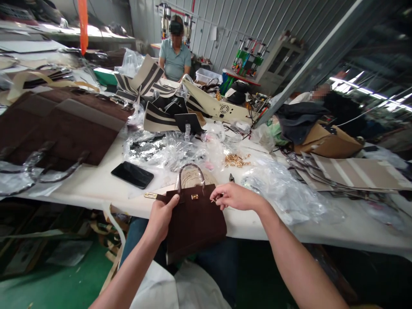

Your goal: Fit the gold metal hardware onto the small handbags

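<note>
A small dark brown handbag [196,223] with one arched handle [189,166] showing stands tilted at the table's front edge. My left hand [162,214] is closed on its upper left side, thumb in front. Past that thumb a strap [161,197] sticks out to the left, ending in a gold metal plate [150,195]. A small gold clasp [195,196] sits on the upper front of the bag. At the bag's upper right, my right hand [230,196] is pinched around something small, with dark and gold bits showing; its kind is unclear.
Loose gold hardware [236,160] lies beyond the bag, near a dark-tipped tool [231,177]. A black phone [132,174] rests to the left, by large brown bag pieces [64,124]. Clear plastic [289,193] spreads on the right. A person [174,56] sits across the table.
</note>
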The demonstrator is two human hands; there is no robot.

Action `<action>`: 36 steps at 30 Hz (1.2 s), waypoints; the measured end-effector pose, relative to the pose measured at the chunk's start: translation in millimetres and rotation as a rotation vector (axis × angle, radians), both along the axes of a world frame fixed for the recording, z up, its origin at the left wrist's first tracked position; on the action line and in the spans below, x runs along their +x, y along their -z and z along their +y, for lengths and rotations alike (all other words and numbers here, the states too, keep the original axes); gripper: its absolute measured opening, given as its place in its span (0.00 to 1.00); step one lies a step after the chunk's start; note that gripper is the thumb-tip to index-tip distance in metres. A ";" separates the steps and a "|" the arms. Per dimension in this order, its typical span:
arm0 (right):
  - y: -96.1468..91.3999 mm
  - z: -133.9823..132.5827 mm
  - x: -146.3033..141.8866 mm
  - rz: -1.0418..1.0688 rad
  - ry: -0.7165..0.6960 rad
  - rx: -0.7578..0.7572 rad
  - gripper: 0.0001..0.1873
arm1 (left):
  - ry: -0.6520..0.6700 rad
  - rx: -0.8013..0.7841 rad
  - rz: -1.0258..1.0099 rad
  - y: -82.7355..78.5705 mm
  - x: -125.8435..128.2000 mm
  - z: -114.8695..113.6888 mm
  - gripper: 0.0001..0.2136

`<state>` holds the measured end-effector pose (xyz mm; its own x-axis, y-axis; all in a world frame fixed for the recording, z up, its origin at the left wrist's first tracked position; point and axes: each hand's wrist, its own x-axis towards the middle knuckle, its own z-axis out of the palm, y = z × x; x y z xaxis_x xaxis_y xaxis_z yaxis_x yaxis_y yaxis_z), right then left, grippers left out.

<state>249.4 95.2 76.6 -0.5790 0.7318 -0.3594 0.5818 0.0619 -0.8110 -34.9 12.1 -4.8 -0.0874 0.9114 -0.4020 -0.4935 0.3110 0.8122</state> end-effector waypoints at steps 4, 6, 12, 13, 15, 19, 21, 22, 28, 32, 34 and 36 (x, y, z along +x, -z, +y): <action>27.5 -1.0 4.8 0.067 0.221 0.102 0.12 | 0.021 0.014 -0.014 0.4 1.3 5.2 0.34; 44.5 -5.2 2.8 0.109 0.409 0.094 0.16 | 0.039 0.006 -0.005 1.4 3.0 5.1 0.34; 67.9 -27.3 -7.9 0.164 0.703 0.290 0.10 | 0.052 0.009 0.003 3.4 5.2 2.1 0.36; 67.7 -30.3 -9.5 0.163 0.704 0.314 0.08 | 0.047 0.031 0.009 3.0 5.4 2.2 0.36; 66.0 -34.4 -11.8 0.155 0.699 0.354 0.08 | 0.043 0.076 0.026 1.7 6.2 2.5 0.34; 63.6 -37.0 -13.6 0.102 0.674 0.429 0.08 | 0.048 0.117 0.036 0.0 8.7 0.9 0.32; 64.5 -36.7 -13.7 0.068 0.665 0.463 0.08 | 0.035 0.125 0.050 0.3 9.9 -0.8 0.30; 65.4 -36.2 -13.5 0.054 0.664 0.478 0.08 | 0.028 0.130 0.058 0.6 10.5 -1.7 0.30; 70.1 -32.3 -12.0 0.022 0.651 0.520 0.08 | 0.005 0.168 0.117 2.8 15.3 -5.8 0.30; 70.2 -33.9 -13.2 0.054 0.666 0.509 0.08 | -0.021 0.192 0.179 3.4 17.0 -5.8 0.29; 70.9 -36.6 -14.3 0.084 0.697 0.503 0.08 | -0.018 0.187 0.193 4.1 16.5 -5.0 0.28; 71.9 -39.5 -15.2 0.101 0.720 0.503 0.08 | -0.010 0.176 0.181 4.8 15.4 -4.0 0.29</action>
<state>234.2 55.7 4.6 0.0715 0.9888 0.1309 0.5440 0.0713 -0.8361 -19.5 8.1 -9.6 -0.1526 0.9648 -0.2144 -0.3370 0.1531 0.9290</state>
